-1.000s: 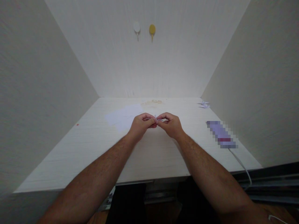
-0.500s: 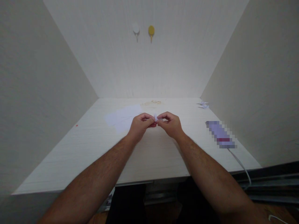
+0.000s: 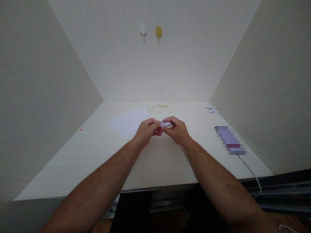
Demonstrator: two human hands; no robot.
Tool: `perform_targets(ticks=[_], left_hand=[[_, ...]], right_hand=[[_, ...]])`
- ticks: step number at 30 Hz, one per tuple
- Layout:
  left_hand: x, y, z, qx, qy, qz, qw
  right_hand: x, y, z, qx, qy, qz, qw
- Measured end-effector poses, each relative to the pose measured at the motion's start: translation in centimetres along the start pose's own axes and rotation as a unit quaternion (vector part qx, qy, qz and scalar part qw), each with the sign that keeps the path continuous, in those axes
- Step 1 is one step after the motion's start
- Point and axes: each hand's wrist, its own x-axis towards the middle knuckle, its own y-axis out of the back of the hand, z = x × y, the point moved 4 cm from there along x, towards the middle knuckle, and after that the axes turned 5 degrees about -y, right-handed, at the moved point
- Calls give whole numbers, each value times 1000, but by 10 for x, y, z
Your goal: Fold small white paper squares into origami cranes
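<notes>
White desk (image 3: 160, 165); folded paper (image 3: 166, 124) between hands (image 3: 145, 131) (image 3: 178, 130)

Left hand (image 3: 146, 130) and right hand (image 3: 177, 130) pinch close together, forearms (image 3: 107, 176) angled inward.

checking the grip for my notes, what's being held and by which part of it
A small folded white paper: left hand pinching its left end, right hand also on it, exactly where cannot be told.

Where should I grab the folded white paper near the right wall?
I'd pinch the bunched middle of the folded paper lightly, coming from above and the left: the right wall stands close on its other side, and the thin points sticking out sideways look easy to bend.
</notes>
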Motion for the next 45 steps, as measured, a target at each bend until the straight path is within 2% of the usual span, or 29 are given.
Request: perform_targets(ticks=[10, 14, 16, 18, 20, 23, 27, 31, 35, 40, 43, 45], left_hand=[[2, 2, 0, -10, 4, -17, 1000], [2, 7, 4, 76, -62, 20, 995], [2, 9, 9, 179, -125, 47, 975], [0, 9, 14, 282, -210, 59, 934], [-3, 6, 17, 350, -296, 45, 887], [-6, 1, 16, 388, -377, 2, 841], [-9, -1, 16, 396, -412, -4, 821], [-11, -4, 17, 355, -397, -13, 846], [-8, -3, 13, 307, -337, 19, 890], [0, 0, 1, 158, -152, 48, 975], [1, -2, -5, 65, -51, 48, 995], [1, -2, -8, 60, -11, 44, 997]], right_hand=[[1, 1, 3, -9, 1, 2, 1000], [4, 5, -2, 6, 24, 33, 999], [6, 10, -4, 0, 30, 72, 997], [7, 14, -4, -15, 26, 107, 994], [7, 16, -3, -24, 19, 127, 991], [7, 15, 0, -23, 6, 122, 992], [6, 11, 2, -42, 1, 98, 994], [6, 11, 1, -35, 0, 97, 995], [6, 11, 2, -43, 6, 99, 994], [4, 12, 1, -79, 31, 121, 989], [2, 12, -3, -115, 72, 128, 982], [0, 9, -6, -137, 100, 114, 979]])
